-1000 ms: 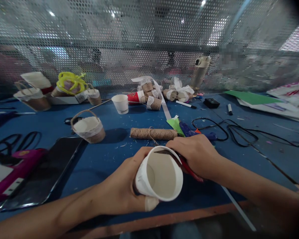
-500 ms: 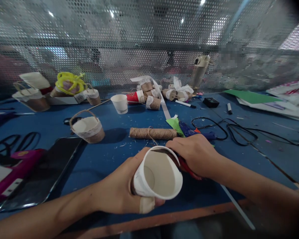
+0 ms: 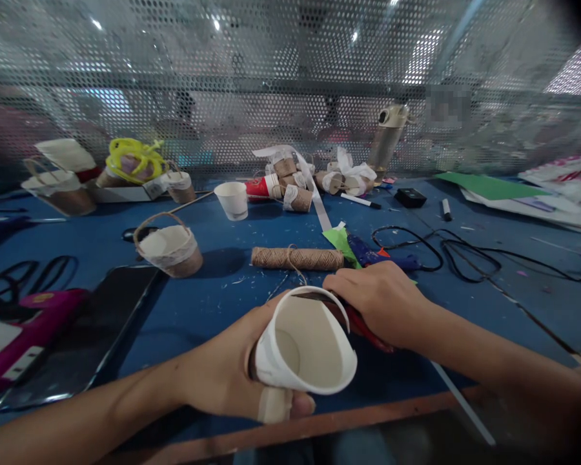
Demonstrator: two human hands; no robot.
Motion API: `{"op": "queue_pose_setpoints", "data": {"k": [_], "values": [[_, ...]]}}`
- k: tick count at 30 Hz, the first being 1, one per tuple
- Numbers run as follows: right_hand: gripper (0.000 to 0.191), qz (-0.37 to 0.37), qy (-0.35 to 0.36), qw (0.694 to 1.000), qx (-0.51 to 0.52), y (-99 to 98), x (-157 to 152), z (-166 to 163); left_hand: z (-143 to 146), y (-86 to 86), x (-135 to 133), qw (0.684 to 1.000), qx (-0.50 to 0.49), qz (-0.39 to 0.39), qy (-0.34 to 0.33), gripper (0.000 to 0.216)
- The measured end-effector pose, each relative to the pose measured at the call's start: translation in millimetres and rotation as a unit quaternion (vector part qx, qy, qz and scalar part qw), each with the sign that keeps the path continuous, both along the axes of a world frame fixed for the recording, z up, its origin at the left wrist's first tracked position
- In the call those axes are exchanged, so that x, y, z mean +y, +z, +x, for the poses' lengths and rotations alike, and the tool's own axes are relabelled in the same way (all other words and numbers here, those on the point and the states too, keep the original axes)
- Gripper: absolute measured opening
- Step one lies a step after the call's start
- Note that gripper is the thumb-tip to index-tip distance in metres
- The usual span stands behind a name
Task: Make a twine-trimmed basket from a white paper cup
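Note:
My left hand is wrapped round a white paper cup, tilted so that its mouth faces me. A bandage covers part of the thumb. My right hand grips red-handled scissors, whose dark blade reaches inside the cup's far rim. A strip of the rim is partly cut and curls away from the wall. Just beyond the cup lies a roll of brown twine, and behind my right hand is a blue glue gun.
A twine-handled cup basket, a phone and a magenta glue gun are on the left. Another white cup and a pile of small decorated cups stand farther back. A black cable loops at right.
The cup has tilted and shifted slightly, and the cut rim strip stands farther from the wall. My left thumb has slid a little; the scissors stay at the rim.

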State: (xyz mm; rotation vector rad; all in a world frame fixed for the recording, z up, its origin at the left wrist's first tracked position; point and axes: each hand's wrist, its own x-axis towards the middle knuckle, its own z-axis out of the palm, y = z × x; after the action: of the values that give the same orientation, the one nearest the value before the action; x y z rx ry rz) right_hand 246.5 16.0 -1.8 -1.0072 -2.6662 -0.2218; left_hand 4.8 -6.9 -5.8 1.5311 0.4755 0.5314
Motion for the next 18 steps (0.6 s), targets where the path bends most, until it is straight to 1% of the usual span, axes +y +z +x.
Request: {"op": "queue_pose_setpoints", "data": {"k": [4,8,11,14,18], "values": [[0.012,-0.007,-0.007,1.0,-0.009,1.1,-1.8,0.9,-0.8,-1.4,-0.3,1.0,-0.008,-0.027,0.0,0.067],[0.01,-0.009,-0.008,1.0,-0.021,2.9,-2.2,-0.4,-0.2,-0.7,-1.5,0.999,-0.018,-0.034,-0.01,0.066],[0.009,-0.005,-0.014,0.999,-0.028,3.2,-3.1,-2.7,0.3,-0.4,-2.0,0.998,-0.015,-0.062,-0.016,0.07],[0.006,0.011,-0.026,0.999,-0.04,3.3,-4.3,-4.4,0.4,-0.4,-1.7,0.998,-0.008,-0.067,-0.009,0.072],[0.007,0.043,-0.018,0.997,-0.054,4.3,-3.8,-4.4,1.0,-1.0,-0.2,0.998,-0.01,-0.059,-0.018,0.069]]}}
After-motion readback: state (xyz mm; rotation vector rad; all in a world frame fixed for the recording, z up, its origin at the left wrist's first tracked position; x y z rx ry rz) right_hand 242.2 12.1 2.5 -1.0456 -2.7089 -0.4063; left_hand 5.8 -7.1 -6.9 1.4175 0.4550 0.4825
